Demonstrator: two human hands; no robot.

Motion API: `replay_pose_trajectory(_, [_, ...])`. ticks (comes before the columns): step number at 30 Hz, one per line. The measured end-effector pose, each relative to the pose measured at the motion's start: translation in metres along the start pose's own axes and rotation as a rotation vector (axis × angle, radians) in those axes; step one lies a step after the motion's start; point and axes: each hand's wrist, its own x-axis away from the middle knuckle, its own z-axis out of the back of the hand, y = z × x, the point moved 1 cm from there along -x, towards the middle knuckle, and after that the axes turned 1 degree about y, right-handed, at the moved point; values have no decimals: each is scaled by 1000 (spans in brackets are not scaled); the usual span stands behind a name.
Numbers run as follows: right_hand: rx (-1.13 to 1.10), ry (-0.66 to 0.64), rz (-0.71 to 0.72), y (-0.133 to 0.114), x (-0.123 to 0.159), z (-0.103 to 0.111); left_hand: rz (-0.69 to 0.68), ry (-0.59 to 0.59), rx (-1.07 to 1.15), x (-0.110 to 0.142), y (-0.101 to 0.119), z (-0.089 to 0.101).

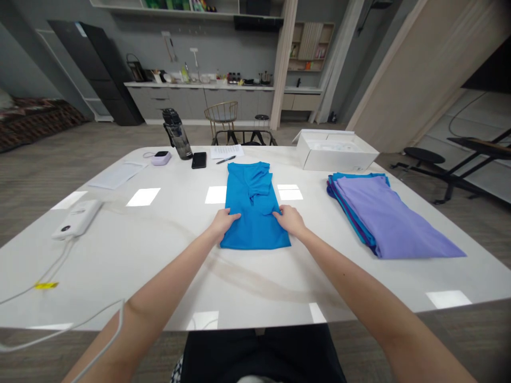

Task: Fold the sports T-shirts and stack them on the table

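Observation:
A bright blue garment (pixel 251 205), folded into a long narrow strip, lies on the white table (pixel 255 276) in front of me. My left hand (pixel 223 220) rests on its left edge near the near end, fingers curled over the cloth. At the right edge my right hand (pixel 290 219) does the same, fingers pinching the fabric. Both hands sit about level with each other, one on each side of the strip.
A stack of folded purple and blue garments (pixel 383 218) lies at the right. An open white box (pixel 339 151), a water bottle (pixel 175 133), a black phone (pixel 198 159), paper with a pen (pixel 227 152) and a white device with cables (pixel 77 218) stand around.

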Motion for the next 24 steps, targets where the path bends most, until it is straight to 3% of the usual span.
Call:
replay_pose_trajectory(4, [-274, 135, 170, -15, -22, 17, -150, -105, 254, -11, 35, -1])
replay_pose_trajectory(7, [-442, 240, 264, -29, -54, 30, -203, -130, 360, -35, 65, 0])
replay_pose_trajectory(9, [-467, 261, 259, -33, -81, 29, -132, -103, 380, -61, 74, -1])
replay_pose_trajectory(12, [-397, 205, 182, -28, -122, 13, 88, -50, 354, -102, 74, -3])
replay_pose_trajectory(15, [-373, 146, 166, -22, -154, 0, 164, -110, 382, -133, 81, -4])
replay_pose_trajectory(19, [-557, 164, 215, -26, -201, 8, 20, -233, 418, -168, 119, -3])
replay_pose_trajectory(22, [-655, 178, 212, -32, -248, 12, -110, -150, 371, -209, 140, -2])
replay_pose_trajectory(24, [-578, 182, 161, -31, -280, 3, -163, -19, 272, -243, 137, -1])
